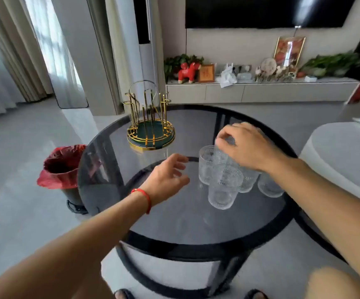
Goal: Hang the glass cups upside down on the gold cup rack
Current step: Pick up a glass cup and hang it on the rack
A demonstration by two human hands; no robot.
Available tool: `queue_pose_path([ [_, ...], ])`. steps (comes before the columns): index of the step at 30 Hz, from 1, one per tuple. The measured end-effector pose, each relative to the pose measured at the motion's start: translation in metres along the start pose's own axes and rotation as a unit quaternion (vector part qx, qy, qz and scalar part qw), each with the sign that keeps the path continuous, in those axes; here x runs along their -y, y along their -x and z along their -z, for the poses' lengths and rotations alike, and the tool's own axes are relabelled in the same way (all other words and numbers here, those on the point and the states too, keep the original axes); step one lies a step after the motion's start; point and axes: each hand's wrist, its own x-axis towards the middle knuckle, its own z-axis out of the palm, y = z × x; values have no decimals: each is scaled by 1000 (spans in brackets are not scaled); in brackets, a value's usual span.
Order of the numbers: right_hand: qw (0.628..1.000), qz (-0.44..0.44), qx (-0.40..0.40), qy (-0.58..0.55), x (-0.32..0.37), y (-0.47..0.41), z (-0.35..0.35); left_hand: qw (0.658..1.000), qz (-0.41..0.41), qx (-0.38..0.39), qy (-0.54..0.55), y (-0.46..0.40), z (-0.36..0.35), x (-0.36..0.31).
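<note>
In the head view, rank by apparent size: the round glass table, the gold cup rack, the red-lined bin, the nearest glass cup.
1. round glass table
2. gold cup rack and red-lined bin: similar, and the table hides part of the bin, so unranked
3. nearest glass cup

No legible text anywhere.

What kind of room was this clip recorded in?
Most likely a home living room. A large dark screen hangs on the wall above a low cabinet crowded with ornaments and plants, long curtains cover a window, and the person works at a round glass coffee table.
</note>
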Motion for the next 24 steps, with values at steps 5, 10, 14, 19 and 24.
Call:
queue_pose_path([
  [5, 989, 28, 25, 142, -9, 67, -24, 998, -50, 34, -17, 15, -16, -9],
  [10, 982, 44, 1, 183, -20, 73, -46, 997, -63, 52, 7, 4, -39, -5],
  [14, 991, 47, -47, 120, -15, 69, -53, 996, -70, 57, 27, -3, -51, -1],
  [19, 995, 15, -62, -78, 8, 71, -51, 995, -95, -31, -25, 5, -54, -15],
  [24, 930, -9, -68, -361, 29, 74, -40, 978, -39, -123, 167, 10, 1, -22],
])
